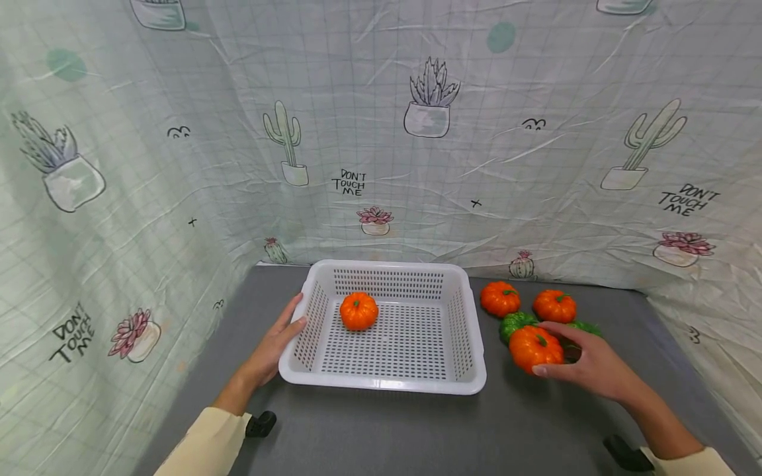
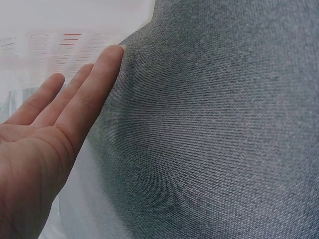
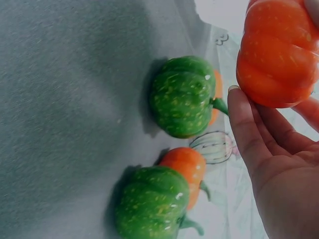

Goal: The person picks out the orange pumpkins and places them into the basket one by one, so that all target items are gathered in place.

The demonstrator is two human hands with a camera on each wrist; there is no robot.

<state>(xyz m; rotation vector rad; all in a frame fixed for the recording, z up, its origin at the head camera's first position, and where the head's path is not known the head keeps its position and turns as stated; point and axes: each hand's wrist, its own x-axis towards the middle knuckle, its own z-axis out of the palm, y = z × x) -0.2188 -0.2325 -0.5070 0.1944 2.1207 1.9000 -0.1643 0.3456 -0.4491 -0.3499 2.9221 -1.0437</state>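
A white plastic basket (image 1: 381, 383) with slotted walls stands on the grey surface, and one small orange toy pumpkin (image 1: 359, 311) lies inside it. My left hand (image 1: 278, 344) is at the basket's left side; its straight fingers (image 2: 89, 92) touch the outer wall near the rim. Right of the basket, my right hand (image 1: 595, 363) holds another orange pumpkin (image 1: 536, 350) between thumb and fingers. In the right wrist view this held pumpkin (image 3: 279, 55) appears raised off the surface. Behind it are two green pumpkins (image 3: 182, 97), partly hidden in the head view.
Two more orange pumpkins, one nearer the basket (image 1: 500, 299) and one farther right (image 1: 555, 305), sit by the back edge. A pale cloth (image 1: 381, 158) printed with cacti hangs behind and along the sides. Grey cloth (image 1: 417, 430) covers the work surface.
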